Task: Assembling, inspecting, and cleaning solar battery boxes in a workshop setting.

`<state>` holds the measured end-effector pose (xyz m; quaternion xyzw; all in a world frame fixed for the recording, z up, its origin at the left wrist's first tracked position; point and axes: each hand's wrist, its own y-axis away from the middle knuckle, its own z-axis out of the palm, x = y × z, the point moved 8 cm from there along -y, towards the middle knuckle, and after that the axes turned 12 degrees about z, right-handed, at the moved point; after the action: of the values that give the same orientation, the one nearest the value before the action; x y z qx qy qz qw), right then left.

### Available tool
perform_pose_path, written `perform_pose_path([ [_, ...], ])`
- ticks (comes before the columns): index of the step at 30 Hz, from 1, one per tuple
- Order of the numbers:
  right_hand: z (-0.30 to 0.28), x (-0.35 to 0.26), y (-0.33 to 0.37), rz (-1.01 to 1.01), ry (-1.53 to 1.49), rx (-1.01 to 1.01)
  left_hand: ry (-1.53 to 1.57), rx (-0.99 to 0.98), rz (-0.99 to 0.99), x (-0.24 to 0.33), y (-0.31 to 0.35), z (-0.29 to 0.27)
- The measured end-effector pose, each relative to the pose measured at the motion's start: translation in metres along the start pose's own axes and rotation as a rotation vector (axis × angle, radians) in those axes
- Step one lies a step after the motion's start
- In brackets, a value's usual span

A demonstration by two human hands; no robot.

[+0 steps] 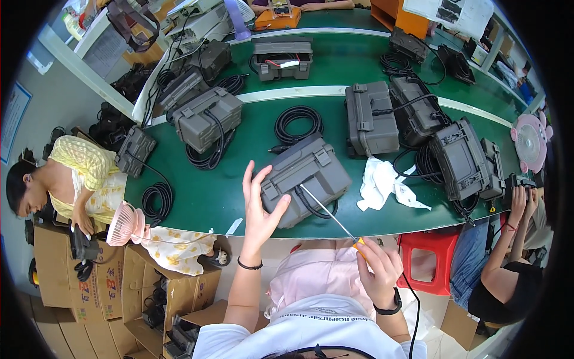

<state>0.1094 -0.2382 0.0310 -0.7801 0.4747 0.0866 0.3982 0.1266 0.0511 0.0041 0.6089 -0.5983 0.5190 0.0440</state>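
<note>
A grey plastic latched box lies tilted on the green table in front of me, a short black cable looping from its near side. My left hand rests against the box's left side, fingers spread and thumb apart. In my right hand is a screwdriver with a yellow-orange handle, gripped by its handle. Its long metal shaft slants up and left, and the tip meets the box close to where the cable enters. Behind the box sits a coiled black cable with a connector end.
Crumpled white cloth or tissue lies right of the box. More grey boxes with cables stand at right, left and back. Co-workers sit on both sides. A pink fan is at the left edge, a red stool at right.
</note>
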Motion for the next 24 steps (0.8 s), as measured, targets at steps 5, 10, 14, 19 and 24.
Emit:
perform_pose_path([
  [5,0.006,-0.006,0.005,0.008,-0.057,-0.058,0.144,0.005,0.016,0.006,0.000,0.000],
  [10,0.028,0.003,0.011,0.145,-0.400,-0.300,0.151,0.055,0.047,0.017,0.002,-0.005],
  [14,0.084,0.042,0.051,1.252,-1.647,-0.909,0.010,0.042,0.110,0.028,0.002,-0.009],
  [19,0.081,0.043,0.038,0.988,-1.345,-0.785,0.007,0.088,0.079,0.027,0.004,-0.011],
  [24,0.075,0.044,0.039,0.968,-1.312,-0.786,0.041,0.099,0.047,0.022,0.008,-0.010],
])
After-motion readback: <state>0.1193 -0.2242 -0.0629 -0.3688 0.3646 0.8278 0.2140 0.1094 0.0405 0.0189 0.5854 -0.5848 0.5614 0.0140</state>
